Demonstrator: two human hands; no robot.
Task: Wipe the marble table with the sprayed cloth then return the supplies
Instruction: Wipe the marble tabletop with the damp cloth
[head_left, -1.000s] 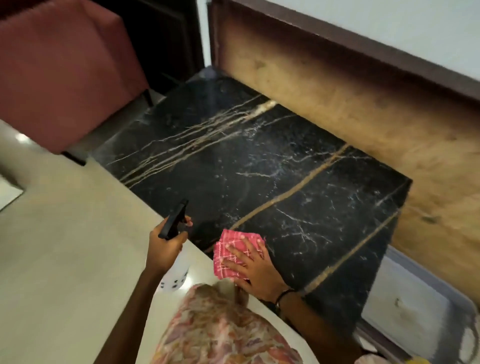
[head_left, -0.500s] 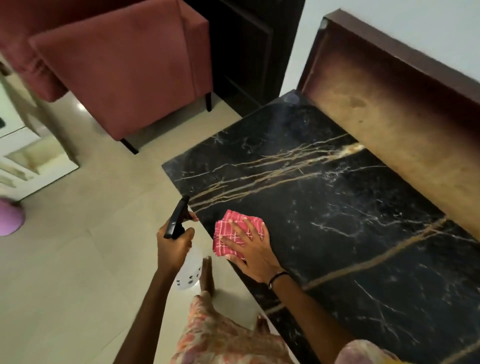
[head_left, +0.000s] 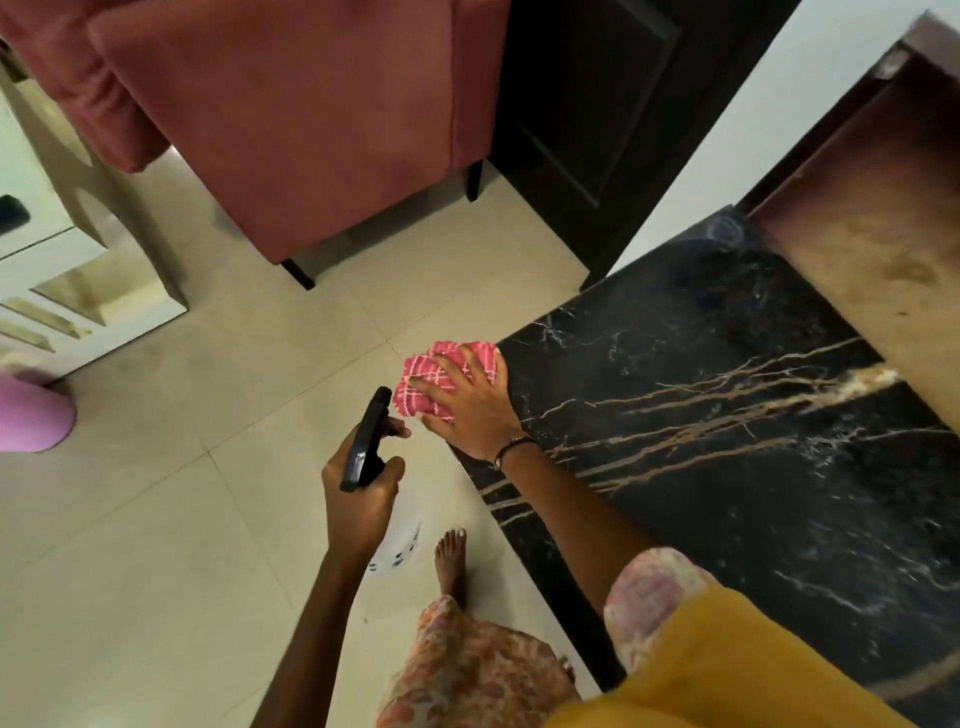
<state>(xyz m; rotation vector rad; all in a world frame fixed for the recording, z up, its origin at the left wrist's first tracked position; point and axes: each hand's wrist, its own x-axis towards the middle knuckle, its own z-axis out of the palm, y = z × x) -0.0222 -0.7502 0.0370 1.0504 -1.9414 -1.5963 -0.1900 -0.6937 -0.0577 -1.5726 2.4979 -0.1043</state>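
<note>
Right hand (head_left: 470, 410) flat on the pink checked cloth (head_left: 441, 376), fingers (head_left: 447, 370) spread and pressing it down at the counter (head_left: 727, 467) corner, roughly 10 o'clock of the black marble top. Cloth is bunched and overhangs the counter's left edge, partly off the slab over the floor (head_left: 156, 545). Dark bracelet (head_left: 511, 449) on that wrist.

Left hand (head_left: 361, 493) grips the spray bottle (head_left: 387, 530) off the counter, at 7 o'clock from the cloth, above the floor tiles. Fingers clamped round the black trigger head (head_left: 366, 441), index finger hooked on the trigger, nozzle pointing toward 12. White bottle body hangs below the hand, mostly hidden by it.

Marble is black with gold veins running toward 3 o'clock. Wooden panel (head_left: 883, 234) borders the counter at 1 o'clock.

Bare foot (head_left: 452, 564) on the tiles just beside the counter edge, at 6 o'clock from the bottle. Red armchair (head_left: 311, 119) at 11 o'clock, well apart from the counter. White cabinet (head_left: 62, 270) at 9 o'clock, pink object (head_left: 31, 415) below it.
</note>
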